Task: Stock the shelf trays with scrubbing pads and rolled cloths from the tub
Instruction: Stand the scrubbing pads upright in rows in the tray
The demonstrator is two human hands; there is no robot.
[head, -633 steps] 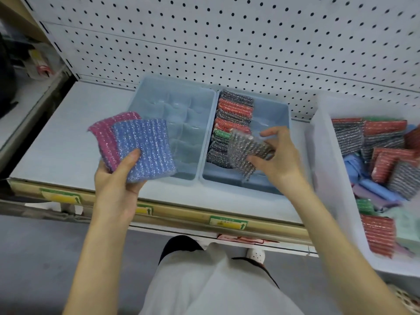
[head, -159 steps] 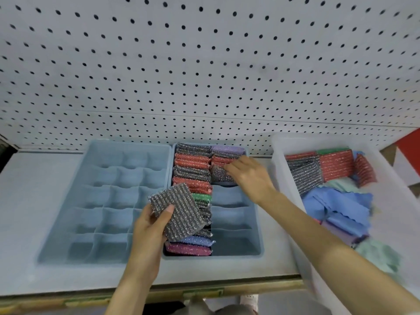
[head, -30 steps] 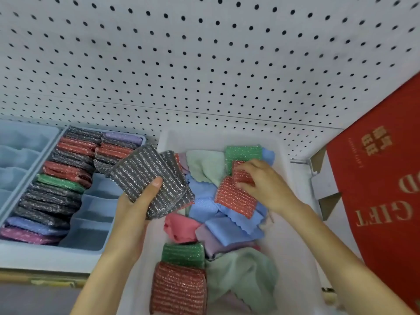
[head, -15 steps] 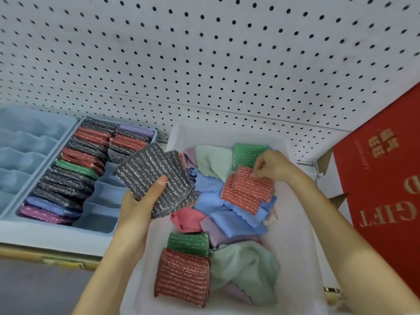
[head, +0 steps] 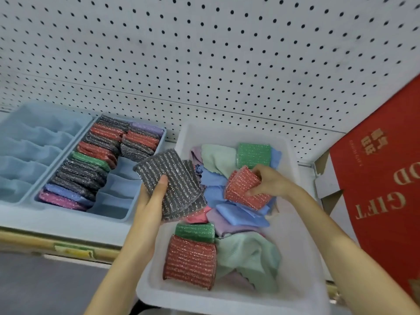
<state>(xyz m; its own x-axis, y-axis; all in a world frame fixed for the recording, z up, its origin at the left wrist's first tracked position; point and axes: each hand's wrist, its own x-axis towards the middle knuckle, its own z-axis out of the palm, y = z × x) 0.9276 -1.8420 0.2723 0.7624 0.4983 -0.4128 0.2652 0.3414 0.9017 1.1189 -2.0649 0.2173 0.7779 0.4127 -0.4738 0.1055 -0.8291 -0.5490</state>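
My left hand (head: 151,198) grips a small stack of grey glittery scrubbing pads (head: 172,180) over the left edge of the white tub (head: 302,278). My right hand (head: 267,181) pinches red scrubbing pads (head: 242,188) just above the heap in the tub. Inside the tub lie blue, mint, lilac and pink cloths (head: 241,215), green pads (head: 253,155) and another red pad (head: 189,261). The divided blue tray (head: 127,214) to the left holds rows of upright pads along its left column and the back of its right column. A second blue tray (head: 27,142) stands further left with nothing in its cells.
A white pegboard (head: 204,53) backs the shelf. A red gift box (head: 381,189) leans at the right, close to the tub. The shelf's front edge (head: 68,246) carries yellow price labels, and dark floor lies below it.
My right hand has lifted the red pads off the cloth heap and drawn them toward me. My left hand keeps the grey pads in about the same place.
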